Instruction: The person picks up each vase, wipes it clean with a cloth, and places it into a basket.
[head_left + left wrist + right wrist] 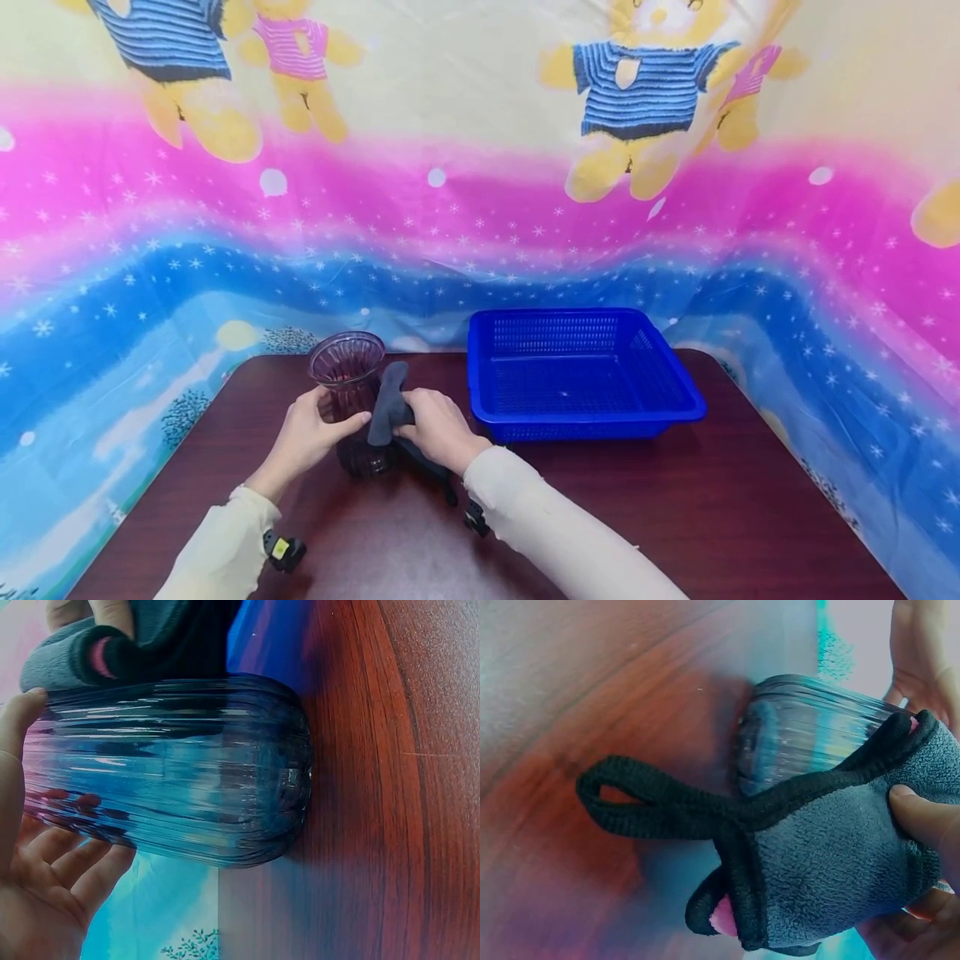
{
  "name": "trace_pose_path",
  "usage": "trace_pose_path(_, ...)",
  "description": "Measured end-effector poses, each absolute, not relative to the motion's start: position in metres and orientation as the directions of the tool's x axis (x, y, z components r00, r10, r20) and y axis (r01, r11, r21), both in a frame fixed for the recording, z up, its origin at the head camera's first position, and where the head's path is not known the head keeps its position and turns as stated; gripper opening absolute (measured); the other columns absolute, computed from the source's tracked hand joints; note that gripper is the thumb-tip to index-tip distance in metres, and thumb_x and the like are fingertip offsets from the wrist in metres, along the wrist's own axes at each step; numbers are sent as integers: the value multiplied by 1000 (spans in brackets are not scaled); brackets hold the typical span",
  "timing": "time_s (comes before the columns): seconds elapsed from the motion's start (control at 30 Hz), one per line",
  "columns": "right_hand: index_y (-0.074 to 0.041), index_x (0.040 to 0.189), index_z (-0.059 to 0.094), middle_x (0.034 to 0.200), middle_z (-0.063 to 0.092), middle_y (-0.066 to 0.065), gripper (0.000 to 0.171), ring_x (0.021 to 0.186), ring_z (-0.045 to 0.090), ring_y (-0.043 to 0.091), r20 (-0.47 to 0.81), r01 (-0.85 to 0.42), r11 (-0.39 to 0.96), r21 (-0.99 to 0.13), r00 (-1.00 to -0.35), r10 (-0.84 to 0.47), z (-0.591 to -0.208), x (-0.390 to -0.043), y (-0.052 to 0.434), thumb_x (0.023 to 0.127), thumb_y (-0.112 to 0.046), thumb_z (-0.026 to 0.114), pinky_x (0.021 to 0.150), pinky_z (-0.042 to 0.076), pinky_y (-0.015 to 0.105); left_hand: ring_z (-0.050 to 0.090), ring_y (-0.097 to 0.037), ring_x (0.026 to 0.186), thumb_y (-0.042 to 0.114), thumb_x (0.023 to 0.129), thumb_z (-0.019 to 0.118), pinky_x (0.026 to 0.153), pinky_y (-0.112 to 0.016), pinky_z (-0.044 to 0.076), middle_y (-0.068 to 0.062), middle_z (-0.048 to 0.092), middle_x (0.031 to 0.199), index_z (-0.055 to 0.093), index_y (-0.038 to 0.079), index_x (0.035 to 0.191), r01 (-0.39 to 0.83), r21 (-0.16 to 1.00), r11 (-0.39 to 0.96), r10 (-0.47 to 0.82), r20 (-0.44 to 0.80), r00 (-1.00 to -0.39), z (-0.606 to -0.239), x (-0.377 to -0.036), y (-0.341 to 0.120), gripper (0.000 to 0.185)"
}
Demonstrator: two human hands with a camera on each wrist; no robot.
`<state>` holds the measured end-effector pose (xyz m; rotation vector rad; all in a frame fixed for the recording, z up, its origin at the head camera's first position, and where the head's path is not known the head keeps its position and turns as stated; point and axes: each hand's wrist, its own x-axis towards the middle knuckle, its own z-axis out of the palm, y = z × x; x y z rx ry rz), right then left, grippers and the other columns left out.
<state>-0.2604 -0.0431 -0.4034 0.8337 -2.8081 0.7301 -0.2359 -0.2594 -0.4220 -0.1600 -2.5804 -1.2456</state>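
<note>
Nearest the desk's (pixel 675 517) front edge, two cream sleeves are reaching forward over the dark wood. The left hand (pixel 306 437) is curling around the left side of a ribbed purple glass vase (pixel 350 400), thumb on one side and fingers wrapped behind it, as the left wrist view is showing. The vase is standing upright on the desk's left half, about midway between front and back edges. The right hand (pixel 437 427) is pinching a grey fleece cloth (pixel 390 404) with black trim and pressing it against the vase's right side; a black loop of the cloth (pixel 641 799) is trailing onto the wood. Just right of the hands, toward the back edge, a blue plastic basket (pixel 678 392) is sitting. Behind the desk a bear-printed sheet (pixel 480 208) is hanging.
</note>
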Motion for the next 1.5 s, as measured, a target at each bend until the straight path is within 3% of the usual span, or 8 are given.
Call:
trace_pose_path(0.17,-14,104,74,96,76,0,25,87,70,15,242,-536,736,-414,-844,-479,-414,-261,-42,84,-26,83,76,55,31,72,-33,108,35,86,81,85,-37,62,-23,72,120,61,0,128,211,760,615,-24,285,-958,-423,-237,-259,58)
trace_pose_path(0.4,-14,103,74,96,76,1,25,89,71,17,228,-529,746,-405,-848,-478,-429,-260,-40,83,-25,84,78,56,31,72,-34,108,36,86,81,87,-42,61,-23,72,120,60,0,129,201,762,615,-32,279,-960,-426,-237,-259,59)
trace_pose_path(0.87,-17,91,73,89,76,-1,18,80,67,11,176,-518,776,-360,-855,-488,-454,-259,-37,79,-23,85,68,52,27,66,-40,120,42,88,78,95,-50,57,-28,65,131,56,-3,133,162,769,619,-42,238,-970,-422,-234,-259,67)
trace_pose_path(1.2,-16,97,74,94,77,-1,21,84,68,12,153,-504,780,-371,-862,-483,-458,-262,-35,81,-24,85,73,53,27,64,-41,122,44,88,77,97,-52,56,-28,64,133,55,-3,134,153,760,632,-45,233,-971,-422,-236,-259,69)
trace_pose_path(1.5,-16,93,73,89,76,-3,18,80,66,10,168,-522,760,-386,-850,-499,-457,-264,-34,82,-25,84,71,51,26,66,-40,120,43,87,78,96,-51,57,-27,66,130,57,-2,132,153,761,631,-47,234,-971,-422,-235,-259,67)
